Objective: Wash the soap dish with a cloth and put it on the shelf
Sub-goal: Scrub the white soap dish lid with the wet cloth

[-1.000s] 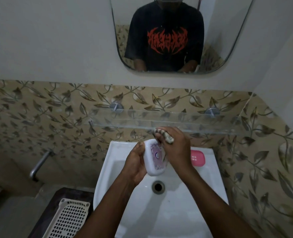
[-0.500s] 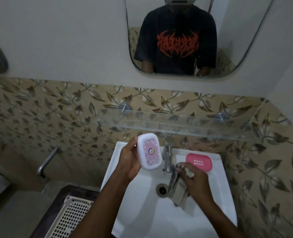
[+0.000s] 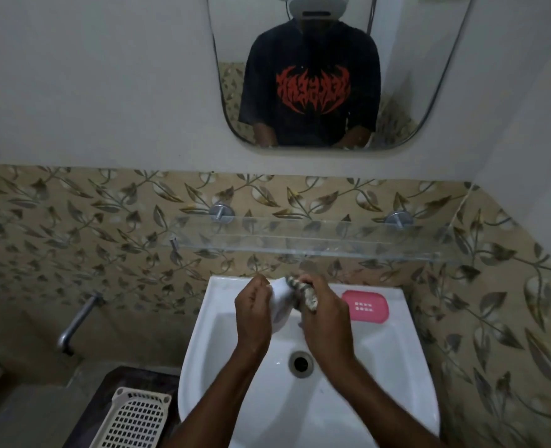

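judged mid-wash | left hand (image 3: pixel 254 313) grips white plastic soap dish (image 3: pixel 282 302) over white ceramic basin (image 3: pixel 380 367) | right hand (image 3: pixel 327 315) clutches striped grey cloth (image 3: pixel 301 291) against it | pending — clear glass shelf (image 3: pixel 300 244) above basin

Home bathroom, washbasin (image 3: pixel 397 367), mirror (image 3: pixel 429 92), tiled wall (image 3: pixel 106 227)

A white sink (image 3: pixel 380 367) is fixed to the leaf-patterned wall, and a pink block (image 3: pixel 365 306) with small white dots lies flat on its back rim, toward the right corner. Above the sink, a clear glass shelf (image 3: pixel 300 244) spans the wall on two metal mounts. Left of the sink and lower down, a dark counter (image 3: pixel 131 379) carries a white perforated basket (image 3: pixel 135 418).
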